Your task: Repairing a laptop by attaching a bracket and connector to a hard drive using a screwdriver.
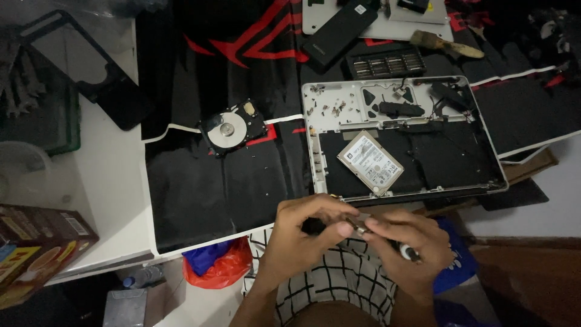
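Small metal part, greyish and partly hidden, sits pinched between our two hands just off the near edge of the desk, above our lap. Our left hand curls around something dark and rounded, thumb and forefinger closed toward the part; what the dark piece is we cannot tell. Our right hand meets it from the other side, fingertips closed on the same part, while a dark-handled screwdriver with a pale tip lies tucked under the palm.

Just beyond our hands, an opened laptop shell rests on the black and red mat, its silver frame reaching toward the right edge. Inside it a silver hard drive lies tilted on the black inner panel, and loose screws are scattered near the shell's far left corner. Left of the shell, well apart from it, an opened hard drive shows its shiny platter. Toward the far edge lie a black bit case, a brush and a long black block. At the near left corner stand brown boxes; below the desk edge an orange bag bulges beside our checked shorts.
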